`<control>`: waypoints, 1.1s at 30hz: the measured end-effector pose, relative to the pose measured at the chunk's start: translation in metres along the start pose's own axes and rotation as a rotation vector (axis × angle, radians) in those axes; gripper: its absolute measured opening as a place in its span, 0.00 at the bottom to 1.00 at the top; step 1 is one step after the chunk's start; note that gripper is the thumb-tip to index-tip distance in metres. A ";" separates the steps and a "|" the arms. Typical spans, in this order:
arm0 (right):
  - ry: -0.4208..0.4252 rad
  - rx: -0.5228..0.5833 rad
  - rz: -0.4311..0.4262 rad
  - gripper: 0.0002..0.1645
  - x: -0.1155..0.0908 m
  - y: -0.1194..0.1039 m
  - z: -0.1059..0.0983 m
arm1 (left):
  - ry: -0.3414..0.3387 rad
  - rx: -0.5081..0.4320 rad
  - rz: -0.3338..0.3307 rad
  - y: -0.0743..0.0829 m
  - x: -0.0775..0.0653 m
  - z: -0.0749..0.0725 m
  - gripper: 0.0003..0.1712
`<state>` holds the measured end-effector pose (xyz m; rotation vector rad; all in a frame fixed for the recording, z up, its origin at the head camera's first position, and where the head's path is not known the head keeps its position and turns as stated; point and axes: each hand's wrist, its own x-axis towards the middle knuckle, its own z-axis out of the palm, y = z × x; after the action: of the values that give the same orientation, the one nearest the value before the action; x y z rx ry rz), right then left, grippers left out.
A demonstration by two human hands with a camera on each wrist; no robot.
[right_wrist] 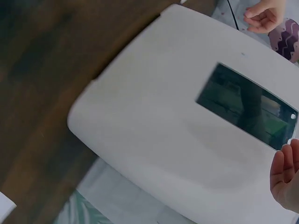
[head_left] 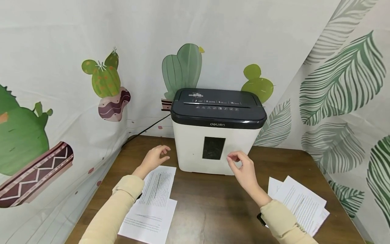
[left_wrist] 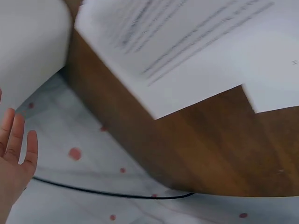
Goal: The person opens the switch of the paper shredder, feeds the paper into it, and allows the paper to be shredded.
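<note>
A paper shredder (head_left: pixel 189 145) with a white body, a dark lid and a small dark window stands upright at the back of the table. My left hand (head_left: pixel 154 158) hovers left of it, above printed sheets (head_left: pixel 156 186), fingers loosely bent and holding nothing. In front of the window's right side is my right hand (head_left: pixel 244 169), its thumb and fingers curved toward each other with nothing between them. The right wrist view has this hand (right_wrist: pixel 287 175) at its right edge, close to the window (right_wrist: pixel 247 105). The feed slot (head_left: pixel 216 105) runs across the lid.
More printed papers (head_left: pixel 300 200) lie in an overlapping pile on the right of the brown wooden table (head_left: pixel 207 210). A black cord (head_left: pixel 146 129) runs from behind the shredder to the left. Cloth printed with cacti and leaves (head_left: pixel 225 40) hangs behind the table.
</note>
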<state>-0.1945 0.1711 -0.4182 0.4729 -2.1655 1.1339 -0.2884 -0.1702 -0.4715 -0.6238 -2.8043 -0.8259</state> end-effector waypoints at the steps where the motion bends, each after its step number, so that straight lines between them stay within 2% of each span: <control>1: -0.009 0.004 0.006 0.05 -0.003 0.001 0.002 | -0.023 0.028 -0.003 -0.003 -0.002 0.004 0.20; 6: -0.059 0.006 0.014 0.05 -0.018 0.007 0.012 | -0.141 0.211 -0.005 -0.014 -0.012 0.021 0.27; 10: -0.095 0.008 0.028 0.05 -0.029 0.012 0.019 | -0.193 0.358 -0.018 -0.022 -0.015 0.032 0.23; 13: -0.116 0.011 0.042 0.06 -0.038 0.015 0.024 | -0.229 0.425 -0.033 -0.027 -0.015 0.040 0.21; 17: -0.165 0.003 0.048 0.06 -0.049 0.017 0.030 | -0.303 0.380 -0.060 -0.031 -0.015 0.046 0.29; 21: -0.257 0.003 0.052 0.06 -0.058 0.018 0.032 | -0.382 0.287 -0.152 -0.033 -0.017 0.047 0.37; 24: -0.314 0.020 0.066 0.06 -0.061 0.018 0.032 | -0.391 0.281 -0.187 -0.032 -0.016 0.046 0.37; 29: -0.365 0.040 0.081 0.06 -0.063 0.018 0.034 | -0.403 0.307 -0.180 -0.031 -0.012 0.045 0.35; 33: -0.393 0.043 0.093 0.06 -0.065 0.017 0.036 | -0.412 0.309 -0.215 -0.025 -0.010 0.044 0.33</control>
<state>-0.1701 0.1525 -0.4884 0.6668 -2.5257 1.2202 -0.2909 -0.1687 -0.5228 -0.4925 -3.3219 -0.2984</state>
